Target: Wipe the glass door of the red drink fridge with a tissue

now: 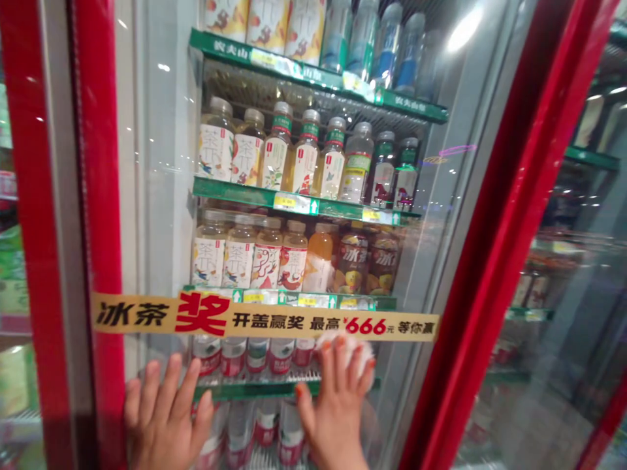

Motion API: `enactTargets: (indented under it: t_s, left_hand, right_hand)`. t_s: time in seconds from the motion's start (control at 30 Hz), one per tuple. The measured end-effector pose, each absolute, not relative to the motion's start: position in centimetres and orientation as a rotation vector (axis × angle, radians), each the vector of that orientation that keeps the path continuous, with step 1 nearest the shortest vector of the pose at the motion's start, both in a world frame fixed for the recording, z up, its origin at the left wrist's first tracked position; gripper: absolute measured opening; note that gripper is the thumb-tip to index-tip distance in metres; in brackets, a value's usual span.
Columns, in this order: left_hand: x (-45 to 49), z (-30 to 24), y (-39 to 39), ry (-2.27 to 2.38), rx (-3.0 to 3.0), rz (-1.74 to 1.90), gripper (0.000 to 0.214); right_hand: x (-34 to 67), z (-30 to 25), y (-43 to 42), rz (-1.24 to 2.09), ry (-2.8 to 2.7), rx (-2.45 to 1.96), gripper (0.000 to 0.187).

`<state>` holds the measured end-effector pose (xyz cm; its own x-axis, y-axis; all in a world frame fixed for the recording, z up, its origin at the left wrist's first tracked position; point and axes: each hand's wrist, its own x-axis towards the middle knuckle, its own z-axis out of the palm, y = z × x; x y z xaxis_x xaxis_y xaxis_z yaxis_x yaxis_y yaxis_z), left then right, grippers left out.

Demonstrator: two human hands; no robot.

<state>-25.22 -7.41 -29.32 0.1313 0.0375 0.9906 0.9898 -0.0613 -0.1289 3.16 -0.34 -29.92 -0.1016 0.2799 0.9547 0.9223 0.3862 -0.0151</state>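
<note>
Left hand (166, 411) was spread flat on the fridge's glass door (157, 130), right hand (336, 411) spread too, over a fluffy white wad (345, 349) of something, can't tell what. Bottled teas (215, 147) were lined up behind on green shelves (235, 192), red door frame (98, 196) alongside.

This is a shop, most likely a convenience store or small supermarket. A glass-door drinks cooler (157, 163) with a red frame (494, 248) fills the near view, its green shelf edges (255, 196) carrying small price tags (295, 203). Rows of bottled tea (215, 147) and bottled water (386, 52) stand faced forward for sale. A yellow promotional banner (264, 320) across the glass advertises a bottle-cap prize of up to 666 yuan. Another stocked cooler (582, 156) stands to the right.
</note>
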Motion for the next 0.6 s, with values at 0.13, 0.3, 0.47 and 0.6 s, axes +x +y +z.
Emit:
enactTargets:
  t_s: [0.13,0.3,0.47,0.6]
  left_hand:
    - [-25.8,-29.4,-7.3,-1.098,-1.359,-1.094,0.088]
    - [-26.4,-29.7,-7.3,-1.115,-1.388,-1.042,0.088]
    - [-27.1,-31.1,-7.0,-1.222,-1.382,-1.072,0.090]
    - [-28.2,-33.3,-6.3,-1.250,-1.420,-1.287,0.085]
  right_hand:
    - [2.5,-43.1,-1.2,-1.104,-1.677,-0.841,0.079]
    - [10.5,-41.8,-0.9,-0.842,-1.487,-1.268,0.086]
    - [5.1,-33.5,-0.7,-0.591,-1.424,-1.290,0.088]
    - [0.3,-39.5,-1.7,-0.767,-1.642,-1.009,0.080]
